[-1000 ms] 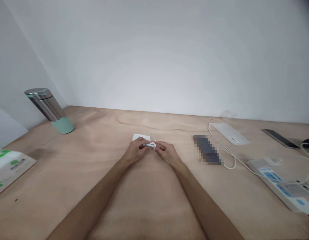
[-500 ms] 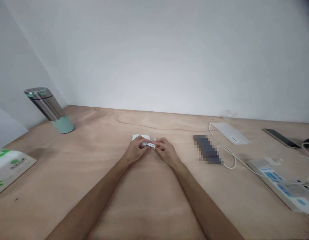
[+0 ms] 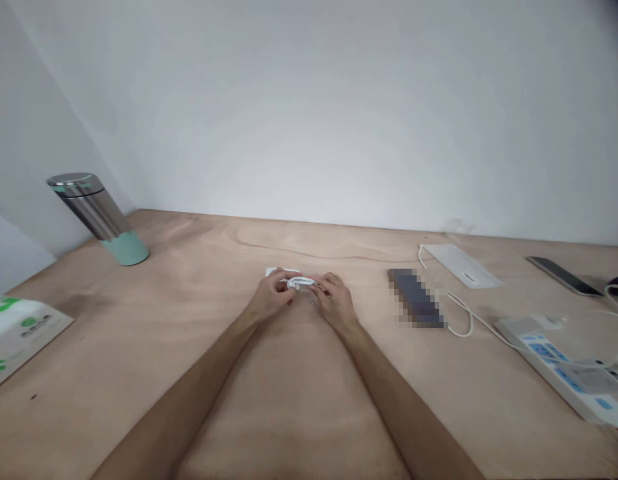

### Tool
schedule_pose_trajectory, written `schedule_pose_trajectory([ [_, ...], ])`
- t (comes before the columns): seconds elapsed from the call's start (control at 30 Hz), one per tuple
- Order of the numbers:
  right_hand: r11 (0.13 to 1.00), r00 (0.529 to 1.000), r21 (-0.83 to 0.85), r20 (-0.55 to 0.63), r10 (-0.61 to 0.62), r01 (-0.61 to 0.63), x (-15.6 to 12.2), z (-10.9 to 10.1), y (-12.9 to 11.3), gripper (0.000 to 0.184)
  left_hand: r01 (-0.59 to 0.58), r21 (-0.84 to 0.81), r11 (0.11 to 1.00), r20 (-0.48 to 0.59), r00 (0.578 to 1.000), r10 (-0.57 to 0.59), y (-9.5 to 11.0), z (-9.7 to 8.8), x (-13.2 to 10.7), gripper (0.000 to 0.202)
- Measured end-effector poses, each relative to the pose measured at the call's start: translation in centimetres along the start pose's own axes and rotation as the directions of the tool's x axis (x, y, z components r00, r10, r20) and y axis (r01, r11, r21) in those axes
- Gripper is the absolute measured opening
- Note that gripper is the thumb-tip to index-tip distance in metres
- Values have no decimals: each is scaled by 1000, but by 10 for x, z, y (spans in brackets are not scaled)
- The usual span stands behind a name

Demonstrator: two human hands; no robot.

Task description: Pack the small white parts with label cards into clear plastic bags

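We are looking down a long plywood tabletop (image 3: 189, 347) that runs up to a plain white wall (image 3: 309, 113), with the person's bare forearms reaching in from the near edge. On the far left stands a steel tumbler with a mint-green base (image 3: 105, 223), tilted in the view, and on the near left lies a white-and-green packet (image 3: 23, 337). Over on the right, a white power strip with blue markings (image 3: 563, 373) lies near the table's right edge, and a white cable (image 3: 481, 325) curves across the wood beside it. Farther back on that side are a flat white box (image 3: 461, 265) and a dark smartphone (image 3: 563, 276), and a pixelated dark block (image 3: 416, 298) lies nearer the middle.

At the centre, the left hand (image 3: 271, 298) and right hand (image 3: 333, 303) come together, both closed, their fingers pinching a small coil of white cable (image 3: 301, 284) from either side. The coil sits between them, just above a white card (image 3: 276, 271) on the table. The fingers hide part of it, so it is probably cable, but we can't be fully sure.
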State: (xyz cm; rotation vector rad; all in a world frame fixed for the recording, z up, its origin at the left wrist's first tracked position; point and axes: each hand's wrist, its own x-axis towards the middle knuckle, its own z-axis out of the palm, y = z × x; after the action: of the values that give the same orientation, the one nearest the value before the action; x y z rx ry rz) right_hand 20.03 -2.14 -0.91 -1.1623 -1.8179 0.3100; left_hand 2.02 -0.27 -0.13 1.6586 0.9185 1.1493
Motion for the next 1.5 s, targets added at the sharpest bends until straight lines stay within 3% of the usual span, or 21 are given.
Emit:
schedule_pose_trajectory([
  [0.13, 998, 998, -67, -58, 16, -20, 1, -1, 0, 23, 38, -49, 998, 52, 998, -36, 2, -1, -1, 39],
  [0.23, 997, 998, -59, -58, 38, -41, 0, -1, 0, 24, 41, 18, 999, 82, 996, -42, 3, -4, -1, 40],
  [0.43, 995, 997, 75, -33, 70, -68, 0, 0, -2, 25, -81, 248, 965, 76, 995, 64, 5, -6, -2, 29],
  [0.57, 959, 979, 216, -48, 200, -186, -1, 2, -5, 24, -70, 276, 959, 39, 997, 62, 7, -2, -4, 29],
  [0.67, 874, 928, 357, -46, 370, -331, 0, 6, -5, 23, -45, 314, 948, 9, 999, 45, 8, 1, -3, 29],
  [0.77, 735, 848, 489, 21, 529, -470, 0, 11, -5, 22, -10, 345, 939, -10, 1000, 14, 9, 2, -3, 28],
  [0.9, 607, 790, 602, 65, 610, -518, 0, 16, -7, 24, 64, 286, 956, 25, 997, -74, 11, 3, -4, 31],
  [1.13, 516, 774, 673, 134, 619, -530, -2, 12, -13, 23, 114, 262, 958, -33, 994, -109, 8, 7, -5, 31],
  [1.3, 352, 750, 739, 301, 590, -574, 0, 2, -10, 23, 205, 89, 975, -20, 979, -204, 3, 7, -2, 35],
  [1.5, 313, 742, 716, 417, 526, -624, 3, -7, -4, 27, 239, -77, 968, 3, 971, -240, 5, 8, 0, 38],
])
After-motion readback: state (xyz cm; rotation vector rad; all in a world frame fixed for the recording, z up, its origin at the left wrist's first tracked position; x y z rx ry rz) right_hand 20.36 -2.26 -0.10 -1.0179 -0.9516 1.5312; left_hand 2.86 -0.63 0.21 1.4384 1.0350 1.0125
